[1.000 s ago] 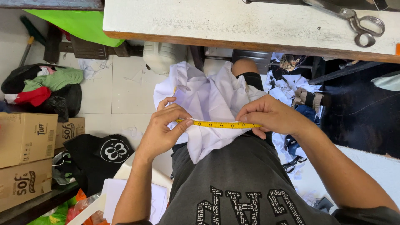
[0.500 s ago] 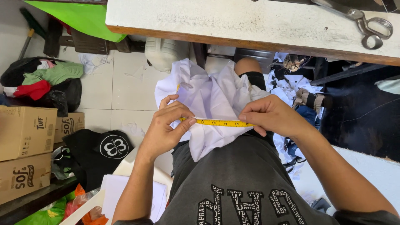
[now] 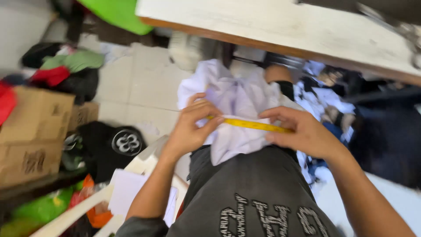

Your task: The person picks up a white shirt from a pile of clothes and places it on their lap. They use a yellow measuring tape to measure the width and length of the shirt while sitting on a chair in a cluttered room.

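Observation:
A crumpled white garment (image 3: 237, 109) lies on my lap below the table edge. Across it runs a yellow measuring tape (image 3: 254, 125), stretched level between my hands. My left hand (image 3: 193, 125) pinches the tape's left end against the cloth. My right hand (image 3: 302, 131) presses the tape's right end down with thumb and fingers. The picture is blurred by camera motion.
A white worktable (image 3: 280, 30) spans the top, with blurred scissors (image 3: 405, 30) at its right end. Cardboard boxes (image 3: 35, 131) and piled clothes (image 3: 66, 66) sit at the left on a tiled floor. A black bag (image 3: 114, 145) and a white chair frame (image 3: 131, 175) lie beside my left arm.
The view has swung and blurred. Both hands keep the tape stretched over the white garment in about the same place.

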